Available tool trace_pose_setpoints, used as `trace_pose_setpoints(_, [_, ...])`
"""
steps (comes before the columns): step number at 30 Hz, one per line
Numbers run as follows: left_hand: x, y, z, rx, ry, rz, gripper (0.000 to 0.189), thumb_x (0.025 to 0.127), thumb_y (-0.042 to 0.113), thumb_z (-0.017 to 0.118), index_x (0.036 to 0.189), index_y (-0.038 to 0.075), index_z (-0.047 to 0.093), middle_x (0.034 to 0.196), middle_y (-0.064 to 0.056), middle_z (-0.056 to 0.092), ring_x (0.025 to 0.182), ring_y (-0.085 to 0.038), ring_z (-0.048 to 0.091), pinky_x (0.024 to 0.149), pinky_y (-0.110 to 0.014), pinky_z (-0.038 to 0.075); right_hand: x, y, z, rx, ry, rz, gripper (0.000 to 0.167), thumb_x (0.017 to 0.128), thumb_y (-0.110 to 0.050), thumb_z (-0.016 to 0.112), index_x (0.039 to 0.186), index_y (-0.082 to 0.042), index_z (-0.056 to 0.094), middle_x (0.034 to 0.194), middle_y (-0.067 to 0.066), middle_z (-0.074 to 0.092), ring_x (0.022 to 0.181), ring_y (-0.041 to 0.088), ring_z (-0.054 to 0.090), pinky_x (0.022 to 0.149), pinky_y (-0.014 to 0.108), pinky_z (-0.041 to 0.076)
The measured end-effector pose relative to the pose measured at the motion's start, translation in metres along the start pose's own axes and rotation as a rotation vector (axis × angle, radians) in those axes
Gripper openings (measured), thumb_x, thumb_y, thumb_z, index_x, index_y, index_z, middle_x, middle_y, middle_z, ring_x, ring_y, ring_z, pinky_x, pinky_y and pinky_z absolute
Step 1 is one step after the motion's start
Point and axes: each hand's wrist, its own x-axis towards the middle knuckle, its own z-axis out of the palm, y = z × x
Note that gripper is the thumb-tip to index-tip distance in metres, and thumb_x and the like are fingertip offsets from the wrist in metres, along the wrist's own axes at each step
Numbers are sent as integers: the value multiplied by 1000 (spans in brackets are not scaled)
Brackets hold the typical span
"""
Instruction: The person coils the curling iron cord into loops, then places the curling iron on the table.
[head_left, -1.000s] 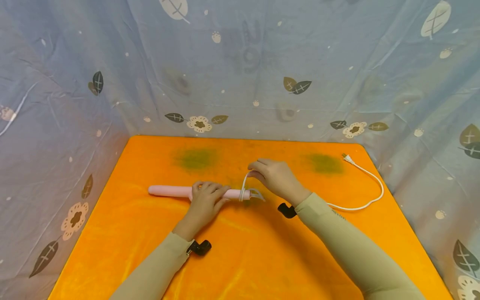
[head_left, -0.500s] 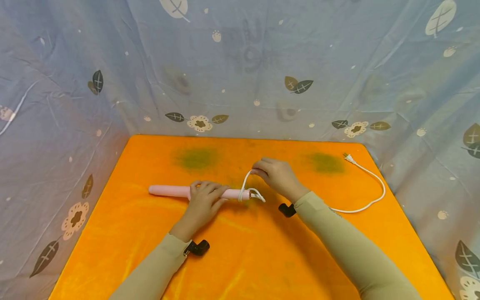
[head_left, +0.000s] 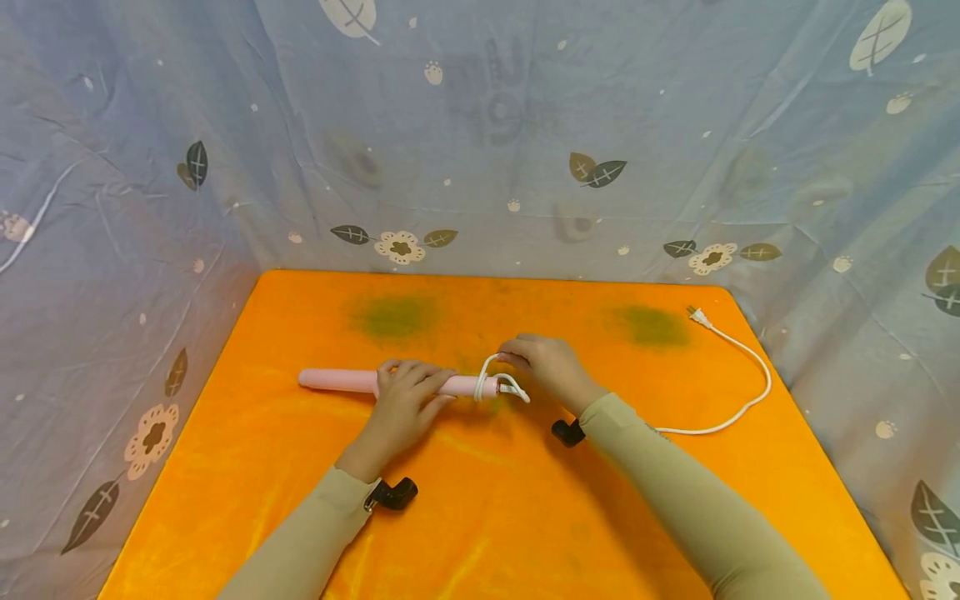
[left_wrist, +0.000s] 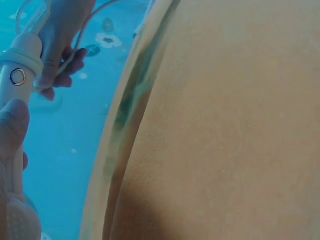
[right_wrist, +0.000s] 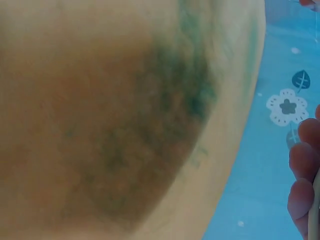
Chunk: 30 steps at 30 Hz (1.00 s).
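Note:
A pink curling iron (head_left: 337, 380) lies across the orange-covered table in the head view, barrel to the left. My left hand (head_left: 405, 402) grips its middle, the thumb (left_wrist: 14, 125) along the handle below a round ringed button (left_wrist: 18, 77) in the left wrist view. The white cord (head_left: 481, 385) wraps round the handle's right end and rises in a loop. My right hand (head_left: 551, 368) pinches that loop just right of the handle. Curled right fingers (right_wrist: 302, 157) show around the cord (right_wrist: 314, 212) at the right wrist view's edge.
The cord's free length curves over the table's right side to a white two-pin plug (head_left: 699, 317) near the far right corner. Patterned grey-blue curtains (head_left: 480, 150) stand round the table (head_left: 487, 525). Black wrist cameras (head_left: 396, 494) jut from both sleeves.
My right hand, holding the cord, shifted slightly right, then came down nearer the handle, and the cord loop became lower. My left hand stays on the curling iron.

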Motion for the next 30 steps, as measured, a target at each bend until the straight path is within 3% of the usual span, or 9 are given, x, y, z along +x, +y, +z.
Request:
trace_pose_setpoints(9, [2,1,-3,-17,-3,-9,47,76,22,81,120,16,69,108,-2,65,101,-26,55,92,-56,24,-3,-2,7,14,-54,52,10,92,-21,68,99,-16,73,85,-6,67,68,6,60,64,24,50])
trace_pose_setpoints(17, [2,2,-5,-2,-16,-5,42,80,26,78,120,15,69,109,-2,65,101,-26,55,92,-55,24,-5,-4,11,38,-98,69,10,94,-21,65,97,-15,73,85,-7,66,70,7,59,67,24,50])
trace_pose_setpoints(24, [5,4,-7,-19,-24,2,43,82,28,76,122,16,68,111,-2,65,102,-25,54,93,-55,23,6,-5,-2,53,-23,70,11,93,-19,67,98,-13,73,82,-2,66,65,9,58,63,26,50])
trace_pose_setpoints(30, [8,7,-10,-30,-22,7,42,84,29,75,123,15,68,111,-2,65,103,-25,54,92,-55,23,15,-5,-9,-28,-5,19,12,92,-24,67,97,-14,73,79,-5,63,62,7,56,60,24,49])
